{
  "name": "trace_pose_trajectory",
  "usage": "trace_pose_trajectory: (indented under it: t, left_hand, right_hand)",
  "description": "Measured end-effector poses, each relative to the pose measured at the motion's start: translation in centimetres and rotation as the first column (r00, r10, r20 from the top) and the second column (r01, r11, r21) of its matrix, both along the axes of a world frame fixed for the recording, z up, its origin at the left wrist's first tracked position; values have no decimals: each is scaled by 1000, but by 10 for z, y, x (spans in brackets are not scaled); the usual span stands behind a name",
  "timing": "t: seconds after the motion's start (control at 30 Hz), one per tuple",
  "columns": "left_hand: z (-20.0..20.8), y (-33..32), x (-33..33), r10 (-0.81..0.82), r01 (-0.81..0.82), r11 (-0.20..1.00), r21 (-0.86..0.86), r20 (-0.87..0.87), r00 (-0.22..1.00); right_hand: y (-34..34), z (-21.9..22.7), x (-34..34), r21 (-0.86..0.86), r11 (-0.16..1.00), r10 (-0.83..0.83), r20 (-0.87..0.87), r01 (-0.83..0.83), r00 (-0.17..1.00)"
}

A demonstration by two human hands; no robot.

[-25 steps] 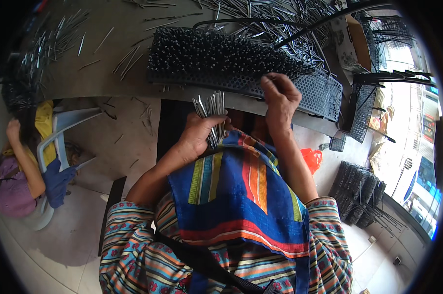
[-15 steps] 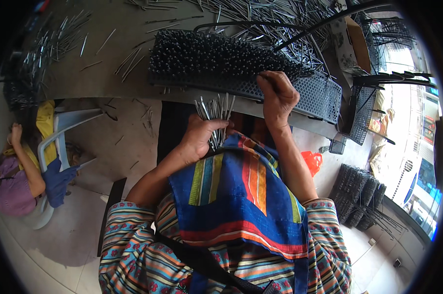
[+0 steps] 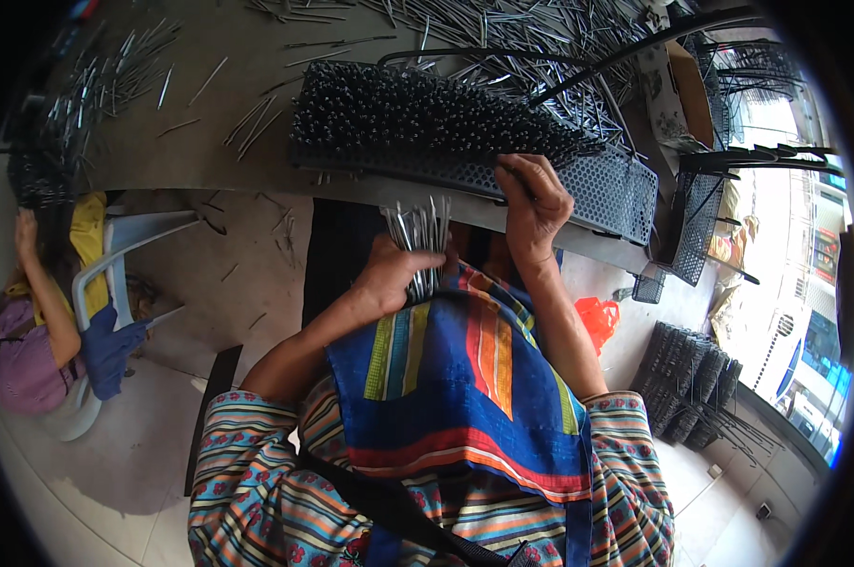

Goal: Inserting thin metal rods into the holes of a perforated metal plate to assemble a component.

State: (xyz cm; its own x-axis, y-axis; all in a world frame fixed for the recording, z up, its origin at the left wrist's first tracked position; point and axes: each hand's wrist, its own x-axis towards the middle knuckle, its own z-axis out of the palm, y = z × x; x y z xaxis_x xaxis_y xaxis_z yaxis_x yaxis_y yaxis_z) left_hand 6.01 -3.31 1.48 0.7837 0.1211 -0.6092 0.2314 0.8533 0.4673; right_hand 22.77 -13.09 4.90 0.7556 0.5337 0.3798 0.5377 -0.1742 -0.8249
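My left hand [image 3: 386, 274] is wrapped round a bundle of thin metal rods [image 3: 417, 224], held upright below the table's near edge. The rods' tips fan out above my thumb. My right hand [image 3: 537, 200] is pinched closed at the near side of a perforated metal rack [image 3: 611, 193]. Whatever its fingertips hold, if anything, is too small to make out. Many dark rods [image 3: 398, 109] stand upright, closely packed in the rack, just left of and beyond my right hand. Bare holes show at the rack's right end.
Loose rods [image 3: 559, 57] lie heaped behind the rack, and more rods [image 3: 115, 80] are scattered at the far left. A co-worker's arm [image 3: 44, 274] reaches up beside a plastic chair [image 3: 115, 260]. Stacked black racks [image 3: 687, 378] and a red bag [image 3: 597, 321] are on the right.
My right hand has shifted slightly down, still pinched at the rack. My left hand and its rods have moved a little. The co-worker's hand has risen toward the table.
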Motion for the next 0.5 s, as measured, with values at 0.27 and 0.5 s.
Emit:
trace_pose_trajectory:
  t: [0.27,0.5]
  left_hand:
    - [-2,-9,-19,-191,186,978,95,47,981]
    - [7,-10,-12,-102,96,988,123,44,994]
  right_hand:
    - [-11,-5,-16,10,1000,12,67,-13,998]
    - [-14,-9,-11,14,999,-43,94,42,995]
